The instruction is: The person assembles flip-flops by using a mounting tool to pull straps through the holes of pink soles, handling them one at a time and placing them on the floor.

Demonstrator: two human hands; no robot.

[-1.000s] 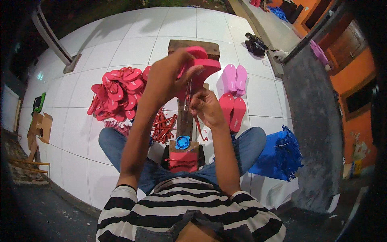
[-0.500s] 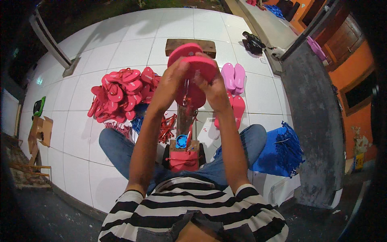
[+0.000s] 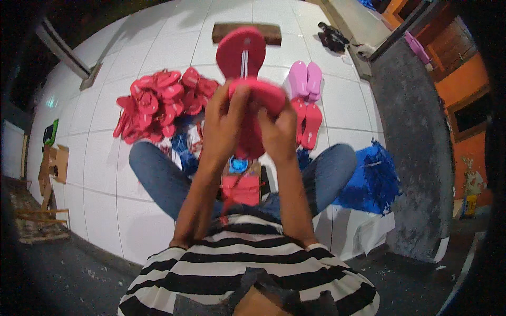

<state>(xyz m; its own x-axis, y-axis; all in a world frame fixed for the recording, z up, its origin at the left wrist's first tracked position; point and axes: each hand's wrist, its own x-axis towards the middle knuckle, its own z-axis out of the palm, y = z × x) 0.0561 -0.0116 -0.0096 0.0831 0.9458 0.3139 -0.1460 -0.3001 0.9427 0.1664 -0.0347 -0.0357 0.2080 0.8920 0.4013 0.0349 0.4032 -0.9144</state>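
Observation:
Both my hands are closed on red flip-flop soles, held up over the narrow wooden bench in front of me. My left hand (image 3: 225, 124) grips the left edge, and my right hand (image 3: 279, 131) grips the right edge. The nearer sole (image 3: 261, 94) is bent toward me and blurred. Behind it another red sole (image 3: 241, 50) points away, with white lines down its middle. The fingers hide where the soles meet. Below them, a blue round cap (image 3: 239, 164) and a red pad (image 3: 241, 190) sit on the bench's near end.
A heap of red flip-flops (image 3: 158, 100) lies at the left. To the right are a pink pair (image 3: 305, 79) and a red pair (image 3: 310, 124). Blue straps (image 3: 369, 179) are piled beyond my right knee. A wooden block (image 3: 271, 35) stands at the far side.
One sole now stretches out farther away, showing its white lines, while the nearer one is bent in my hands. The hands have shifted slightly nearer each other. The view has tilted a little.

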